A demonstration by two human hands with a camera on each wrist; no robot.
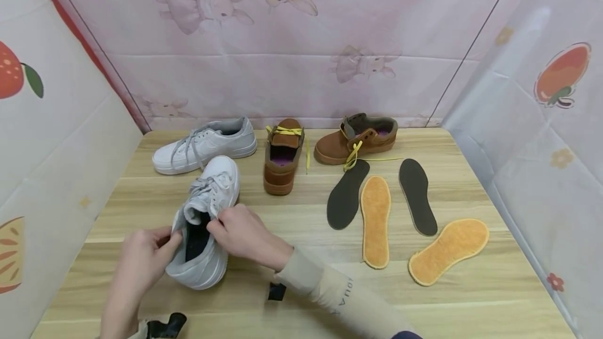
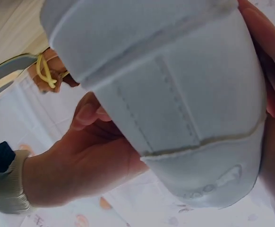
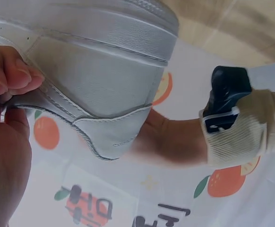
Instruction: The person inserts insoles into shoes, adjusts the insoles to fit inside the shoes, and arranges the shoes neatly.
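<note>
Between both hands is a white sneaker [image 1: 200, 273], its heel towards me and its toe pointing away. My left hand [image 1: 146, 258] pinches the left side of the collar between thumb and fingers. On the other side, my right hand [image 1: 245, 234] pinches the collar edge near the laces; the right wrist view shows its fingertips [image 3: 21, 75] on that edge. The opening is spread, and a dark insole [image 1: 198, 239] shows inside. In the left wrist view the shoe's heel [image 2: 189, 104] fills the middle and hides part of both hands.
Another white sneaker [image 1: 207, 145] lies behind, beside a brown shoe [image 1: 279, 177] and a second brown shoe [image 1: 332, 148] with yellow laces. To the right lie a dark insole [image 1: 346, 198], another dark insole [image 1: 416, 192], an orange insole [image 1: 376, 224] and a second orange insole [image 1: 447, 250].
</note>
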